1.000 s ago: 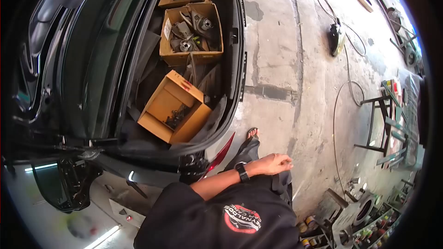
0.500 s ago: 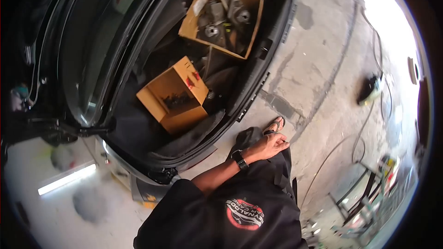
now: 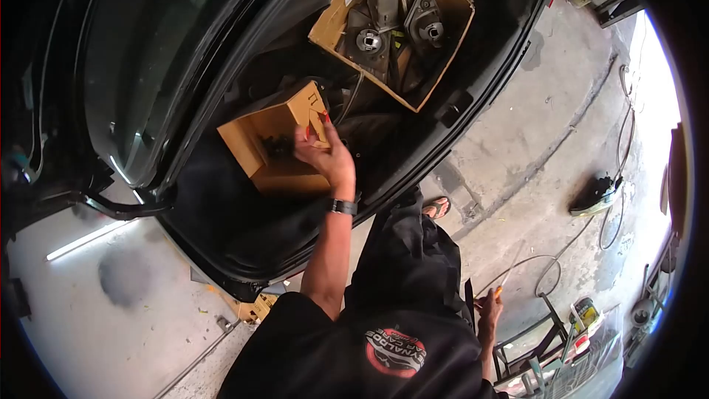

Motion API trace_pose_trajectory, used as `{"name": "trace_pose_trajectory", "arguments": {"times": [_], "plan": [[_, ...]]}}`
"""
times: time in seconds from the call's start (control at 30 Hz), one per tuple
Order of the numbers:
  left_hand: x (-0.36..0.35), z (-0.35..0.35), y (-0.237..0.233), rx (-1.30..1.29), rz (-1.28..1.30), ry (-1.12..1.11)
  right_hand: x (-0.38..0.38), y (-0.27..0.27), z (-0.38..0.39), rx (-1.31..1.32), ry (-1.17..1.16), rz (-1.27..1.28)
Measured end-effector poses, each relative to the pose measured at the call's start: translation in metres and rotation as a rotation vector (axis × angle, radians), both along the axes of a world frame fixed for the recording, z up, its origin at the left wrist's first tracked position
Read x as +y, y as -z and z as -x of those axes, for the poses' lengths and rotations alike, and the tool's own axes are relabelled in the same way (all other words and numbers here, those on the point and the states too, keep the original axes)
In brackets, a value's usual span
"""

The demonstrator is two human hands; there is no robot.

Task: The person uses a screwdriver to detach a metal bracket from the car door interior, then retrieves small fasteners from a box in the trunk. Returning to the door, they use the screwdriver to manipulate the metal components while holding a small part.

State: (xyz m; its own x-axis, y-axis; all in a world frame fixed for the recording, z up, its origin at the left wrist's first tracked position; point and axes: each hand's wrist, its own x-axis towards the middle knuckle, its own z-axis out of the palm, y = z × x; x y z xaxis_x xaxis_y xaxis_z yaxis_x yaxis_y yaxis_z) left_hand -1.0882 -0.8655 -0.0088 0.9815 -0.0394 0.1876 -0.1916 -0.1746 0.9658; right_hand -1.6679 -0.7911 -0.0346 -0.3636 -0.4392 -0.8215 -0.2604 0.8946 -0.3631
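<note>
My left hand (image 3: 329, 159), with a black watch on its wrist, reaches over the small open cardboard box (image 3: 277, 122) in the car trunk. Thumb and fingers are spread at the box's flap, where red print shows between them. Small dark pieces (image 3: 277, 145) lie inside the box, partly in shadow. Low on the right, beside my leg, my right hand (image 3: 487, 310) is closed around a screwdriver (image 3: 499, 291) with an orange handle, its thin shaft pointing away.
A larger cardboard box (image 3: 332, 33) holding grey lamp-like car parts (image 3: 369, 41) stands deeper in the trunk. The trunk's edge (image 3: 443, 155) runs along my right. On the concrete floor lie a hose (image 3: 628, 133) and a dark-and-green object (image 3: 594, 196). A metal stand (image 3: 546, 332) is at lower right.
My left hand has moved from in front of my body up to the small box, its fingers opening. My right hand with the screwdriver has come into view. The view has shifted.
</note>
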Motion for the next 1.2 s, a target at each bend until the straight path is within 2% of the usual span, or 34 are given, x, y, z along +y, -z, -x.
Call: {"name": "trace_pose_trajectory", "arguments": {"times": [0.03, 0.1, 0.17, 0.23, 0.27, 0.37, 0.47, 0.57, 0.7, 0.73, 0.77, 0.83, 0.9, 0.97, 1.1, 1.17, 1.2], "plan": [[0.0, -0.015, -0.001, -0.021, -0.047, -0.067, 0.0, -0.004, -0.007, -0.031, -0.098, 0.013], [0.007, -0.04, 0.011, -0.102, -0.548, -0.233, -0.004, 0.0, -0.024, 0.079, -0.232, -0.008], [0.019, -0.068, 0.049, -0.097, -0.694, -0.318, -0.01, 0.01, -0.04, 0.09, -0.3, 0.143], [0.019, -0.08, 0.064, 0.087, -0.723, -0.274, -0.038, -0.011, -0.085, 0.02, -0.197, 0.212], [0.031, -0.091, 0.08, 0.186, -0.618, -0.165, -0.05, -0.007, -0.088, -0.009, -0.211, 0.208], [0.033, -0.094, 0.085, 0.245, -0.627, -0.016, -0.092, -0.02, -0.124, 0.015, -0.308, 0.262], [0.039, -0.104, 0.074, 0.245, -0.706, 0.204, -0.109, -0.019, -0.137, -0.002, -0.323, 0.294], [0.033, -0.118, 0.05, 0.34, -0.641, 0.272, -0.108, -0.014, -0.137, 0.006, -0.37, 0.245], [0.008, -0.123, 0.003, 0.184, -0.81, 0.367, -0.087, 0.003, -0.122, 0.099, -0.449, 0.141], [0.0, -0.12, -0.012, 0.281, -0.908, 0.395, -0.08, 0.006, -0.119, 0.13, -0.444, 0.096], [-0.014, -0.109, -0.034, 0.181, -0.892, 0.471, -0.074, 0.007, -0.117, 0.114, -0.403, 0.064], [-0.026, -0.09, -0.053, 0.064, -1.124, 0.604, -0.062, 0.009, -0.115, 0.083, -0.318, -0.001], [-0.046, -0.059, -0.087, 0.182, -1.254, 0.739, -0.053, 0.013, -0.114, 0.114, -0.334, -0.02], [-0.048, -0.033, -0.092, 0.07, -1.229, 0.973, -0.045, 0.017, -0.114, 0.153, -0.339, -0.04], [-0.031, 0.016, -0.065, -0.288, -1.18, 1.293, -0.048, 0.011, -0.132, 0.135, -0.351, 0.013], [-0.046, 0.02, -0.066, -0.273, -1.226, 1.501, -0.055, 0.009, -0.145, 0.09, -0.265, 0.033], [-0.053, 0.018, -0.063, -0.234, -1.161, 1.527, -0.056, 0.011, -0.149, 0.086, -0.238, 0.073]]}}
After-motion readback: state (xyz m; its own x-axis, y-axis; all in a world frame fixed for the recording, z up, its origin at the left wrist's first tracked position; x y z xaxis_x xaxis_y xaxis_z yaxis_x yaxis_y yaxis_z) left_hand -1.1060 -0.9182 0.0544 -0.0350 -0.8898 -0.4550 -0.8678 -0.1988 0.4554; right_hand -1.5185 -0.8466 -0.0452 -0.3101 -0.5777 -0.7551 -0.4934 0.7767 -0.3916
